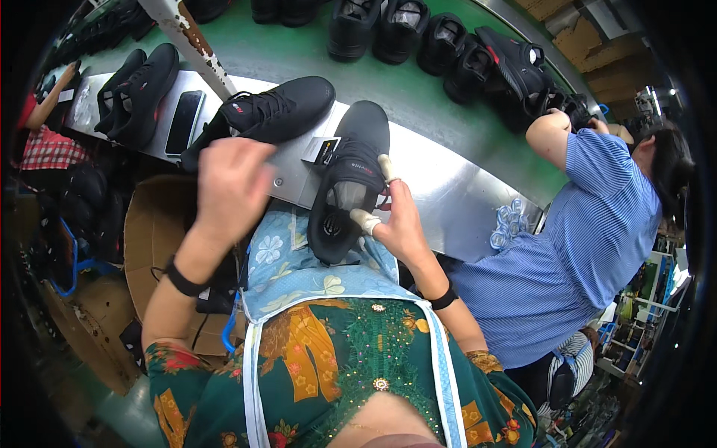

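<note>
My right hand (399, 220) grips a black lace-up sneaker (348, 175) near its heel, thumb and a finger in pale finger cots. The sneaker's toe lies on the metal ledge, and its heel sticks out over the near edge toward my apron. A white and black hang tag (321, 151) lies by its left side. My left hand (235, 183) is raised at the near edge of the ledge, left of that sneaker; motion blurs its fingers, so what they hold cannot be made out. Just beyond it, another black sneaker (287, 112) with a small red mark lies on its side.
A phone (184, 123) and more black sneakers (146, 97) lie left on the metal ledge (441, 187). Beyond runs a green belt (299, 45) with several shoes; a chipped post (196, 46) rises. A cardboard box (160, 224) stands lower left. At right works a person in blue stripes (590, 216).
</note>
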`<state>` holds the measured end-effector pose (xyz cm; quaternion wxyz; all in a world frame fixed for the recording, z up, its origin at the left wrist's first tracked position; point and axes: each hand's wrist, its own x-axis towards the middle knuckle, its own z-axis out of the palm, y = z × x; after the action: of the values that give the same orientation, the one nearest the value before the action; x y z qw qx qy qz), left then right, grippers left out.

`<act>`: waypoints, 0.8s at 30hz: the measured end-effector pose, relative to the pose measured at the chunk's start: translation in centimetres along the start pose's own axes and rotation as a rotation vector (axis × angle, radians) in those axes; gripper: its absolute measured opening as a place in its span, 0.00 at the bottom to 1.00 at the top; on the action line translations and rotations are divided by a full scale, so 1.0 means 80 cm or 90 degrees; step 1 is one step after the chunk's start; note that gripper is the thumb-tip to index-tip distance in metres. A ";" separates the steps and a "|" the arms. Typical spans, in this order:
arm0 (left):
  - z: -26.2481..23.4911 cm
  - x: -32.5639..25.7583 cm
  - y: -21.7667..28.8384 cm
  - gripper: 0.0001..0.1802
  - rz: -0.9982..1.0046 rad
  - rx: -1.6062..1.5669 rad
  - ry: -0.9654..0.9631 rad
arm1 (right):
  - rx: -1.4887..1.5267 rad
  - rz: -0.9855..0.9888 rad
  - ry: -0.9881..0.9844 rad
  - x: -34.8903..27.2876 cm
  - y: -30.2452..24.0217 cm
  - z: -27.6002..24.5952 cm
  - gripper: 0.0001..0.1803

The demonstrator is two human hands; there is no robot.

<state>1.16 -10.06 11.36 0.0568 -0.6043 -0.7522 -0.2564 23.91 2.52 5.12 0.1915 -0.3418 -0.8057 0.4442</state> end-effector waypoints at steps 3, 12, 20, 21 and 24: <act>0.052 0.032 0.064 0.20 0.155 -0.270 -0.051 | -0.048 -0.035 0.028 0.000 0.008 0.001 0.48; 0.092 0.025 0.071 0.22 0.330 -0.182 -0.233 | 0.086 0.075 0.000 -0.019 0.028 0.006 0.41; 0.045 0.022 0.046 0.15 0.178 -0.366 -0.089 | 0.245 0.087 -0.091 0.001 0.041 -0.016 0.39; 0.042 0.002 0.040 0.14 0.152 -0.323 -0.065 | 0.252 0.071 -0.061 -0.006 0.042 -0.021 0.34; 0.051 -0.029 0.038 0.16 0.238 -0.229 -0.123 | 0.045 0.116 0.064 -0.026 0.031 -0.043 0.28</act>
<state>5.58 -9.86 7.91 -0.0772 -0.7548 -0.5718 -0.3120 28.44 3.96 4.84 0.2024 -0.4285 -0.7443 0.4705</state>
